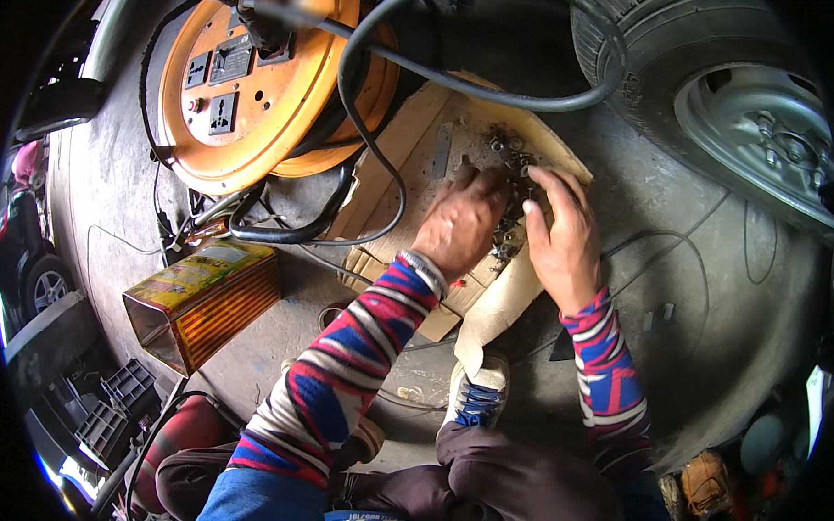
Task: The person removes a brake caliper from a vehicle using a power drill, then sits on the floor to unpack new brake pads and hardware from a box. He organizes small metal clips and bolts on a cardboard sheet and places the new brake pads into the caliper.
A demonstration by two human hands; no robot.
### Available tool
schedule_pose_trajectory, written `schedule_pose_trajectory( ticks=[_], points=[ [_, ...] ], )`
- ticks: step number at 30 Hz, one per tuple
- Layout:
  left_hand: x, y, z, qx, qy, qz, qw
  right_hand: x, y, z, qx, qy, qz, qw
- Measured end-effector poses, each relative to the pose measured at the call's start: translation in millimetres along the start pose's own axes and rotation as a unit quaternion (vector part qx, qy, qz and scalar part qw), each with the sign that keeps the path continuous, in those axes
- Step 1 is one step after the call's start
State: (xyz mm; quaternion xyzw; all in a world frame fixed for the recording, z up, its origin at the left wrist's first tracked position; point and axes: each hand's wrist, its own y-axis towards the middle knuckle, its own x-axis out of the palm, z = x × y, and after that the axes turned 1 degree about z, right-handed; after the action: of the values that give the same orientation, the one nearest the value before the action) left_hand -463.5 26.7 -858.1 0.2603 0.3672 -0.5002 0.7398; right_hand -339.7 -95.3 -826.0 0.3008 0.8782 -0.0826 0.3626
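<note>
A heap of small dark nuts and bolts (511,154) lies on a flattened piece of cardboard (397,163) on the floor. Over the heap's left side, my left hand (463,218) is closed, fingers bent downward into the hardware. Its fingertips are partly hidden, so what they hold cannot be made out. My right hand (565,243) hovers at the heap's right edge, thumb and fingers apart, with nothing between them. A flat grey metal strip (442,151) rests on the cardboard beyond my left hand. Some small pieces lie between the two hands.
An orange cable reel with sockets (244,80) stands at the far left, its thick black cable (533,103) looping above the cardboard. A wheel with a tyre (657,90) is at the far right. An open rectangular tin (204,299) lies at left. My shoe (477,391) is near the cardboard.
</note>
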Motion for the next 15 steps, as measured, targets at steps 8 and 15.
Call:
schedule_pose_trajectory(
  ticks=[8,15],
  points=[
    [-14.7,14.6,-35.1,-0.103,0.017,0.148,0.983,51.9,46.0,36.4,-0.109,-0.101,-0.043,0.988],
    [-11.5,28.4,-32.2,0.015,0.138,0.050,0.989,50.7,30.7,35.0,-0.132,-0.139,-0.041,0.981]
  ],
)
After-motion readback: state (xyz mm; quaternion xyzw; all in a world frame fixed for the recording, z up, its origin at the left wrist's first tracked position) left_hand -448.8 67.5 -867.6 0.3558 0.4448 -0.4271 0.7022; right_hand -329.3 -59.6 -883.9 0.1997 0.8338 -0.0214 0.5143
